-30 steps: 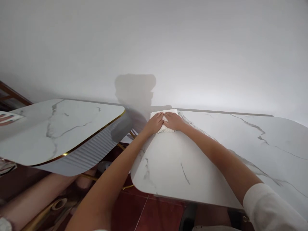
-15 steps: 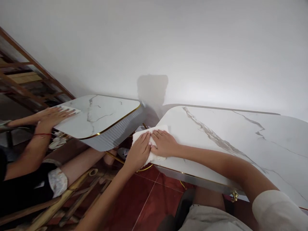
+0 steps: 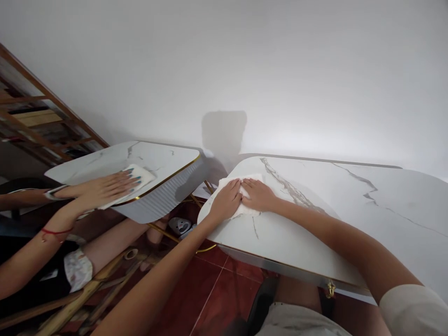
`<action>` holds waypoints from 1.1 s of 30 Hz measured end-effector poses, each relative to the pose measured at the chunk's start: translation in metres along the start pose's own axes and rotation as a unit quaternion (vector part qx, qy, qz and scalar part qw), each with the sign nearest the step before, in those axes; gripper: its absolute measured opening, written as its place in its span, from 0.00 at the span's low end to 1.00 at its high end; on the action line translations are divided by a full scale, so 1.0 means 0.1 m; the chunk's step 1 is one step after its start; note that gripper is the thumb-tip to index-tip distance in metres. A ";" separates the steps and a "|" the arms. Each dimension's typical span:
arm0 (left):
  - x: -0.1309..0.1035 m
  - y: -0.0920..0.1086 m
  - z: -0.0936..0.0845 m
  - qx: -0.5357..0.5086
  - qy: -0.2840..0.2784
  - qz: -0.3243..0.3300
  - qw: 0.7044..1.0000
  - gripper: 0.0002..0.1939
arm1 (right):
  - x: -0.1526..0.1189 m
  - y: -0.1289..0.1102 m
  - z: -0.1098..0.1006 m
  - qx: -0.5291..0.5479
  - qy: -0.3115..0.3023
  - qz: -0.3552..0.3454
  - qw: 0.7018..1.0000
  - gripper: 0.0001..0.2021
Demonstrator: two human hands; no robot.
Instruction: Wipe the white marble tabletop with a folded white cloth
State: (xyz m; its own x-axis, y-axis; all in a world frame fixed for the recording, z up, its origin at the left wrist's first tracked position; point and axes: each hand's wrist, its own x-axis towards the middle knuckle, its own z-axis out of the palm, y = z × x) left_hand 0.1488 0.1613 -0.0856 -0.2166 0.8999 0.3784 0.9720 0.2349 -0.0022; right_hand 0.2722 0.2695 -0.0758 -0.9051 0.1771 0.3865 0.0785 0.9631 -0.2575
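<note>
A white cloth (image 3: 258, 178) lies on the left part of a white marbled tabletop (image 3: 336, 196) with a thin gold edge. My left hand (image 3: 227, 200) rests flat on the cloth, its fingers stretched forward. Beside it, my right hand (image 3: 258, 194) also presses flat on the cloth, fingers pointing left and nearly touching the left hand. Neither hand grips the cloth; both are open on top of it.
Another person's hands (image 3: 108, 186) press a second white cloth (image 3: 149, 176) on a similar marbled table (image 3: 157, 151) at the left. A bamboo chair (image 3: 84, 298) stands lower left, a wooden rack (image 3: 52, 100) upper left. A gold knob (image 3: 330, 289) is on the near table's front.
Both my hands have moved right and slightly up with the cloth, away from the table's left corner. The other person's hands and cloth have moved right towards their table's near edge.
</note>
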 end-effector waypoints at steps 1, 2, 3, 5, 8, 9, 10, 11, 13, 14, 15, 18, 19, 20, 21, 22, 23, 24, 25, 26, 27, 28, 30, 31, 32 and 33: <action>0.11 -0.03 0.04 -0.002 0.003 0.006 1.000 0.26 | 0.06 0.08 0.00 -0.002 0.001 0.008 1.000 0.26; 0.22 -0.07 0.07 -0.006 0.003 0.011 1.000 0.26 | 0.13 0.15 0.01 -0.005 0.002 0.017 1.000 0.26; 0.32 -0.11 0.11 -0.010 0.002 0.015 1.000 0.26 | 0.20 0.22 0.01 -0.009 0.002 0.025 1.000 0.26; 0.51 -0.20 0.17 -0.022 -0.003 0.020 1.000 0.25 | 0.32 0.35 0.03 -0.018 -0.002 0.039 0.999 0.27; 0.77 -0.30 0.26 -0.039 -0.007 0.022 0.999 0.25 | 0.50 0.56 0.06 -0.026 -0.006 0.052 0.998 0.28; 0.86 -0.33 0.29 -0.044 -0.006 0.020 0.999 0.24 | 0.56 0.63 0.07 -0.026 -0.006 0.058 0.998 0.28; 0.94 -0.35 0.33 -0.049 -0.006 0.017 0.999 0.24 | 0.61 0.69 0.08 -0.026 -0.005 0.065 0.998 0.28; 1.03 -0.37 0.37 -0.054 -0.005 0.014 0.998 0.24 | 0.66 0.76 0.08 -0.027 -0.003 0.071 0.997 0.28; 1.21 -0.40 0.46 -0.065 -0.006 0.008 0.998 0.24 | 0.74 0.91 0.08 -0.028 0.001 0.084 0.996 0.28; 1.30 -0.41 0.50 -0.072 -0.006 0.006 0.997 0.24 | 0.78 0.98 0.07 -0.030 0.001 0.090 0.995 0.28; 1.39 -0.42 0.54 -0.078 -0.006 0.008 0.997 0.24 | 0.82 1.05 0.06 -0.033 0.001 0.097 0.995 0.28; 1.66 -0.42 0.64 -0.096 -0.004 0.029 0.995 0.24 | 0.88 1.24 0.01 -0.043 -0.003 0.118 0.992 0.28; 1.74 -0.41 0.66 -0.104 -0.003 0.043 0.994 0.24 | 0.89 1.29 -0.01 -0.046 -0.004 0.128 0.991 0.28; 1.81 -0.39 0.67 -0.113 -0.003 0.059 0.992 0.25 | 0.89 1.34 -0.03 -0.050 -0.004 0.139 0.989 0.28; 1.87 -0.37 0.68 -0.122 -0.005 0.075 0.990 0.25 | 0.88 1.37 -0.05 -0.054 -0.003 0.152 0.987 0.28; 1.92 -0.33 0.68 -0.130 -0.009 0.087 0.988 0.25 | 0.86 1.39 -0.07 -0.060 0.001 0.165 0.984 0.28; 1.95 -0.29 0.68 -0.135 -0.014 0.095 0.986 0.25 | 0.83 1.41 -0.09 -0.066 0.005 0.177 0.982 0.28; 1.98 -0.25 0.67 -0.138 -0.022 0.097 0.985 0.25 | 0.79 1.41 -0.11 -0.072 0.008 0.187 0.980 0.28; 1.99 -0.20 0.67 -0.137 -0.030 0.095 0.985 0.25 | 0.75 1.40 -0.12 -0.079 0.009 0.194 0.978 0.28; 1.99 -0.16 0.66 -0.136 -0.037 0.094 0.986 0.26 | 0.70 1.38 -0.14 -0.085 0.009 0.198 0.977 0.29; 1.98 -0.11 0.65 -0.134 -0.043 0.095 0.985 0.26 | 0.64 1.36 -0.15 -0.090 0.008 0.201 0.975 0.29; 1.95 -0.07 0.64 -0.133 -0.048 0.101 0.985 0.26 | 0.59 1.33 -0.16 -0.094 0.006 0.204 0.974 0.29; 1.86 -0.02 0.60 -0.133 -0.058 0.118 0.982 0.26 | 0.48 1.24 -0.18 -0.099 0.004 0.211 0.973 0.30; 1.79 0.00 0.58 -0.134 -0.062 0.124 0.981 0.27 | 0.44 1.18 -0.18 -0.101 0.003 0.212 0.972 0.30; 1.72 0.01 0.55 -0.135 -0.064 0.131 0.980 0.27 | 0.39 1.11 -0.18 -0.103 0.003 0.213 0.972 0.30; 1.64 0.01 0.52 -0.138 -0.064 0.139 0.979 0.27 | 0.35 1.04 -0.18 -0.104 0.002 0.211 0.972 0.30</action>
State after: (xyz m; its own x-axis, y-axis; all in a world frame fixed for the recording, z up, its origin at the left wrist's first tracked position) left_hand 0.1094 0.3280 -0.0718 0.0677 0.9579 0.2790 0.9788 -0.1179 0.1674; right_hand 0.2565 0.3796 -0.0729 -0.7720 0.5664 0.2884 0.5266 0.8241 -0.2088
